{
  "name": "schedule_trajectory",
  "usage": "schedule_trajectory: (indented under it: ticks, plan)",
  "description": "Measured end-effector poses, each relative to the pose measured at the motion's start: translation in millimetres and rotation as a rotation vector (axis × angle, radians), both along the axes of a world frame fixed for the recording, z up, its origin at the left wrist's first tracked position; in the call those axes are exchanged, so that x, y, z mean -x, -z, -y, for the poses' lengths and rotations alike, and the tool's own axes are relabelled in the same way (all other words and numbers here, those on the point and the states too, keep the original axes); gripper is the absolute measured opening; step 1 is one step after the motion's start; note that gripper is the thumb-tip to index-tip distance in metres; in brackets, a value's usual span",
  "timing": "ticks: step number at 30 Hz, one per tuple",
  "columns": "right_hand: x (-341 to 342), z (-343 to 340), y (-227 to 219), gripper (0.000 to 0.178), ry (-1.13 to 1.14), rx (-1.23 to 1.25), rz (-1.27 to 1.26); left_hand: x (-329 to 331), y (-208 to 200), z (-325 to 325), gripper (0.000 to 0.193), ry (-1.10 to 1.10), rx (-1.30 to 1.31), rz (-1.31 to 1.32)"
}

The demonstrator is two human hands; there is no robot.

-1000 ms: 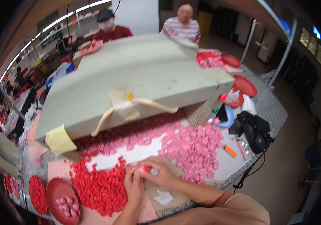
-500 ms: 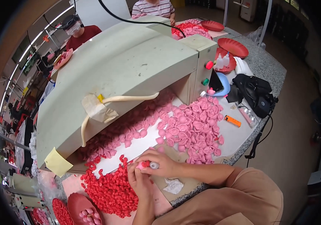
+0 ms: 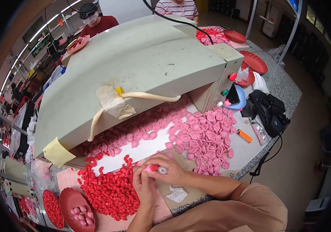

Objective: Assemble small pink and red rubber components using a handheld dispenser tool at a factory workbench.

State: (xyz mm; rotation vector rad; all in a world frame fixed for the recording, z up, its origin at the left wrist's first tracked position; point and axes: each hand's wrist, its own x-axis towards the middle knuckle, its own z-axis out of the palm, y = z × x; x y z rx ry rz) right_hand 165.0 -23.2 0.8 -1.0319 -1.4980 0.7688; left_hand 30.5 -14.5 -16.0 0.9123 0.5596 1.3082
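My two hands meet over the table's front part, fingertips together around a small pink piece (image 3: 148, 168) with a red piece (image 3: 155, 168) against it. My left hand (image 3: 143, 185) pinches the pink piece from the near left. In my right hand (image 3: 174, 173) a small translucent squeeze bottle (image 3: 162, 170) is gripped, its end pointing up toward the camera; its nozzle is hidden by the fingers. Beside my left hand spreads a heap of small red pieces (image 3: 109, 189). Beyond my right hand lies a heap of pink petal-shaped pieces (image 3: 208, 135).
A grey-green hooded machine (image 3: 134, 65) stands ahead, pink pieces beneath it. A red dish (image 3: 67, 208) holds a few pink-red pieces at left. Crumpled tissue (image 3: 177, 194), an orange lighter (image 3: 244, 135) and a black bag (image 3: 268, 110) lie right. Two people sit beyond.
The whole view has shifted, so the machine and far table sit farther right and lower. Both hands stay together around the same pieces, with little visible change in grip.
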Motion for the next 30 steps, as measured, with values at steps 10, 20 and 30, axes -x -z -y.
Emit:
schedule_trajectory:
  ticks: [10,20,30]
  plan:
    - [-1,-2,-3,0.033,0.007,-0.015,0.008,-2,0,-1,0.016,-0.004,0.033,0.038]
    - [2,-2,-6,0.030,0.041,-0.056,0.011,-3,-3,-1,0.017,-0.001,0.034,0.016]
    - [11,-8,-6,0.030,0.045,-0.043,0.009,7,-2,-4,0.018,0.007,0.073,0.027]
